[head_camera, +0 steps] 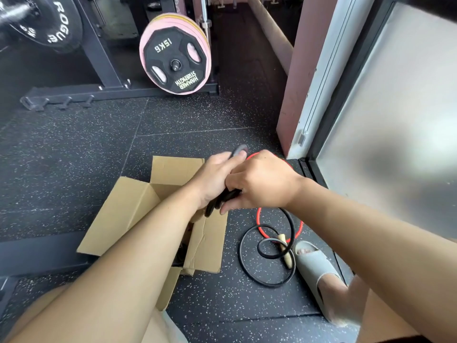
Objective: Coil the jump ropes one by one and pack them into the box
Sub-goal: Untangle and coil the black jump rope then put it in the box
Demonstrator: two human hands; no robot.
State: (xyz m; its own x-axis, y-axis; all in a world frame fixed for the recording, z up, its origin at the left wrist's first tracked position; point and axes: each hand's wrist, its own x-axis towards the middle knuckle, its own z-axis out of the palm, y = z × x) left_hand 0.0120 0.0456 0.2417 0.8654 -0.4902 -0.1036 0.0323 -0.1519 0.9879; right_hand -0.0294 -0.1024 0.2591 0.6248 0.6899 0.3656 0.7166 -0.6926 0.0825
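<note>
An open cardboard box [128, 214] lies on the speckled rubber floor, with dark rope inside it, mostly hidden by my left forearm. Above the box's far right corner, my left hand [217, 177] grips a bundle of black jump rope [222, 200]; a loop of it sticks out past the fingers. My right hand [262, 184] holds the same bundle from the right, fingers curled round it. The rope's loose end trails down to the floor in black loops [267, 263] beside a wooden handle [284, 248]. A red rope [259, 224] lies under them.
A rack foot with a pink and black 15 kg plate [175, 60] stands behind the box. A pink pillar [296, 90] and a frosted glass door [395, 120] close off the right side. My foot in a grey slide [319, 276] rests by the loops.
</note>
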